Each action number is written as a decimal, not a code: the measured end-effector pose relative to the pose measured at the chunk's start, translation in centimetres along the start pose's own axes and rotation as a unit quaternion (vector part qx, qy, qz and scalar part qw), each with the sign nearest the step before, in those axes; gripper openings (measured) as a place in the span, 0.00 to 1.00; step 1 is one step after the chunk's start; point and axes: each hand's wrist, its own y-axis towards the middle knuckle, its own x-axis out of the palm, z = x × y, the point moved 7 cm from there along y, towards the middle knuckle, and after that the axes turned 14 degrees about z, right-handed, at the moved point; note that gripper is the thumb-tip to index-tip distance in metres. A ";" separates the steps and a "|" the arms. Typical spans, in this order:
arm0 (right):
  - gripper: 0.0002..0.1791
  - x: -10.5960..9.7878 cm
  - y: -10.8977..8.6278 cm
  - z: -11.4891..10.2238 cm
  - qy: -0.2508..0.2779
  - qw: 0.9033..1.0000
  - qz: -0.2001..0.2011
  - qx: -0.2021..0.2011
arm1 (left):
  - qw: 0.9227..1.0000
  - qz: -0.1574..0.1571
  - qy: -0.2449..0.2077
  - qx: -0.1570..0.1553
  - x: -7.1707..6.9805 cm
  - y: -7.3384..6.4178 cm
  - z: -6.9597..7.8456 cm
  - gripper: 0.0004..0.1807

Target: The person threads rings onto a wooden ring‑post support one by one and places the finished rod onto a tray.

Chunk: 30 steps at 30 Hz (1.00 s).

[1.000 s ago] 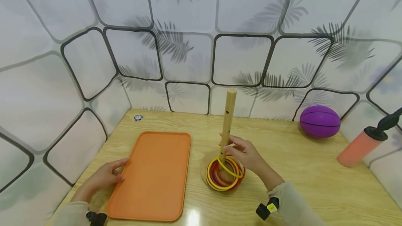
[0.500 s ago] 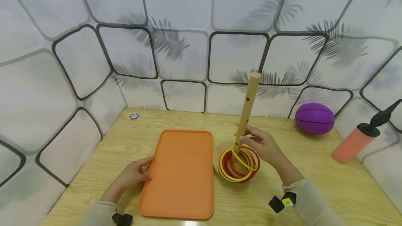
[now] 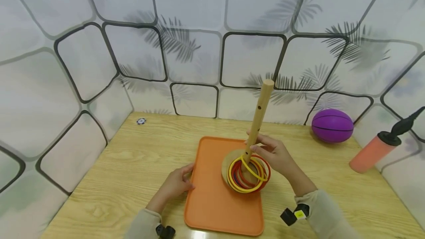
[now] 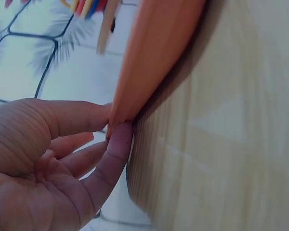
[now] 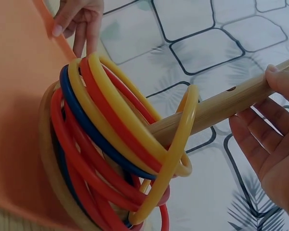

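Note:
My right hand (image 3: 277,156) grips the lower part of a wooden post (image 3: 260,111), thumb on one side and fingers on the other. The post leans right and rises from a round wooden base (image 3: 226,163). Yellow, red and blue rings (image 5: 101,120) are stacked around it; one yellow ring hangs tilted against the post. Base and rings are over the orange tray (image 3: 216,209); whether the base touches it I cannot tell. My left hand (image 3: 174,184) pinches the tray's left edge, with the thumb on one face and a finger on the other in the left wrist view.
A purple ball (image 3: 332,125) sits at the table's back right. Beside it leans a coral hand pump (image 3: 373,154) with a black top. A small poker chip (image 3: 141,121) lies at the back left. Patterned walls (image 3: 196,99) bound the wooden table (image 3: 116,180).
The tray has slid right with my left hand and is now beneath the ring stand. The stand first swung right and tilted, then shifted slightly left; my right hand keeps its grip.

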 end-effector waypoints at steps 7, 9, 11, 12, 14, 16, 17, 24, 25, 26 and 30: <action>0.24 1.4 -0.7 0.9 0.003 1.000 -0.019 0.024 | 0.999 -0.014 -0.030 -0.012 2.0 -0.4 0.8 0.40; 0.24 1.7 -0.9 1.2 0.001 0.999 -0.021 0.029 | 0.999 -0.017 -0.033 -0.016 2.3 -0.5 0.9 0.40; 0.24 1.8 -1.2 1.4 -0.003 0.999 -0.020 0.030 | 0.999 -0.019 -0.032 -0.016 2.4 -0.5 0.8 0.39; 0.24 1.8 -1.3 1.5 -0.006 0.999 -0.019 0.030 | 0.999 -0.021 -0.030 -0.016 2.5 -0.6 0.8 0.39; 0.25 1.9 -1.5 1.6 -0.005 0.999 -0.019 0.028 | 0.999 -0.027 -0.023 -0.013 2.6 -0.6 0.6 0.38; 0.25 2.0 -1.7 1.7 0.000 1.000 -0.019 0.024 | 0.999 -0.034 -0.023 -0.013 2.6 -0.6 0.5 0.37; 0.25 2.1 -1.7 1.7 0.005 1.000 -0.019 0.024 | 0.999 -0.038 -0.025 -0.013 2.6 -0.6 0.4 0.37; 0.27 2.4 -2.0 1.8 0.026 0.999 -0.022 0.017 | 0.996 -0.061 -0.051 -0.036 2.6 -0.9 0.2 0.38; 0.27 2.5 -2.0 1.9 0.028 0.999 -0.023 0.021 | 0.996 -0.062 -0.055 -0.039 2.7 -1.0 0.2 0.38; 0.27 2.5 -2.0 1.9 0.032 0.999 -0.025 0.025 | 0.996 -0.062 -0.058 -0.039 2.7 -1.0 0.2 0.38; 0.24 2.4 -1.9 1.9 0.022 0.998 -0.030 0.043 | 0.996 -0.062 -0.059 -0.038 2.6 -1.1 0.1 0.38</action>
